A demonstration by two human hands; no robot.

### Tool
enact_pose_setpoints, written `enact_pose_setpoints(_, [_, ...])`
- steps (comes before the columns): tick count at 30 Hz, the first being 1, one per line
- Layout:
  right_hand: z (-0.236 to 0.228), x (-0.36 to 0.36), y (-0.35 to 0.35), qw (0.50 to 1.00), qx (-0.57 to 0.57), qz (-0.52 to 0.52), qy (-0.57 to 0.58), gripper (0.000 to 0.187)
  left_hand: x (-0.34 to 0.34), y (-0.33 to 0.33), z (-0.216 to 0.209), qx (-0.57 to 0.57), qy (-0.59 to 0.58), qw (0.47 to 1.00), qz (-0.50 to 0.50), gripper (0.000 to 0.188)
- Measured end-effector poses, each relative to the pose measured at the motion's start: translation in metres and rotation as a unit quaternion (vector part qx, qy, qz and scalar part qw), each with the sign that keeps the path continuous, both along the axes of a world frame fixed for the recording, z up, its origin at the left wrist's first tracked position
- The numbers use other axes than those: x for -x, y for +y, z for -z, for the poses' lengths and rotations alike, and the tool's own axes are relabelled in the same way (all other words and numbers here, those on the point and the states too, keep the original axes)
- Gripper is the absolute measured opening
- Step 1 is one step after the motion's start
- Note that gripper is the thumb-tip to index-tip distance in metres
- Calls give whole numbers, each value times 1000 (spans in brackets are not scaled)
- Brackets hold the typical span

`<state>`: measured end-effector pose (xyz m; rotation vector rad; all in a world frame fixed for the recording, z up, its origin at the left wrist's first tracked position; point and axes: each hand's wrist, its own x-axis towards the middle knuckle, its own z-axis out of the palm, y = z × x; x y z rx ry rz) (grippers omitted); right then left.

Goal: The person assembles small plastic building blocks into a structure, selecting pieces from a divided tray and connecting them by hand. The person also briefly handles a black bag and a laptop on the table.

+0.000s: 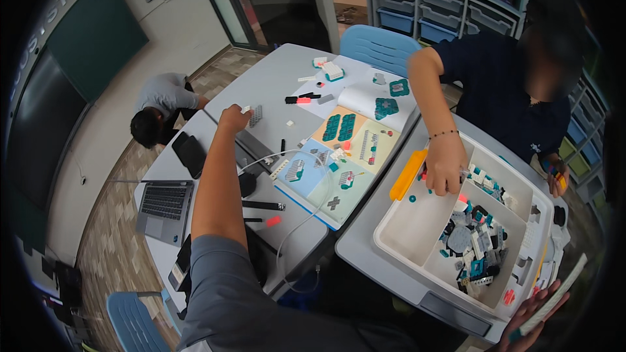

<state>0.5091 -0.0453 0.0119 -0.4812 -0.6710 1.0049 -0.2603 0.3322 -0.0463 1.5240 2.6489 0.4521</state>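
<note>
Two bare hands are shown at work: by the left hand (233,119), one small white piece (246,109) is pinched at the fingertips; by the right hand (529,316), near right, one long white strip (550,300) is clasped. One gray studded piece (257,116) is seen just right of the left fingertips, on the table (251,81). One open booklet (365,182) is laid farther right, beside one white tray (405,227) reached into by one co-worker's hand (447,164). The right fingers are partly hidden by the strip; the tray's heaped bricks (479,241) are too jumbled to be counted.
</note>
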Motion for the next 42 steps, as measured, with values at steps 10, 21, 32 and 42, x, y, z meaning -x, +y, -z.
enact_pose_setpoints(10, [-15,7,-21,987,1,-81,137,41,-39,58,37,112,145,983,2,80])
enact_pose_setpoints(21, [-14,15,-16,994,84,45,51,35,-69,55,60,182,260,947,51,65])
enact_pose_setpoints(32, [0,9,-9,980,158,119,-7,33,-54,41,69,-90,173,974,115,34])
enact_pose_setpoints(42, [7,-7,-26,975,185,124,-10,34,36,34,56,-149,-21,987,59,29])
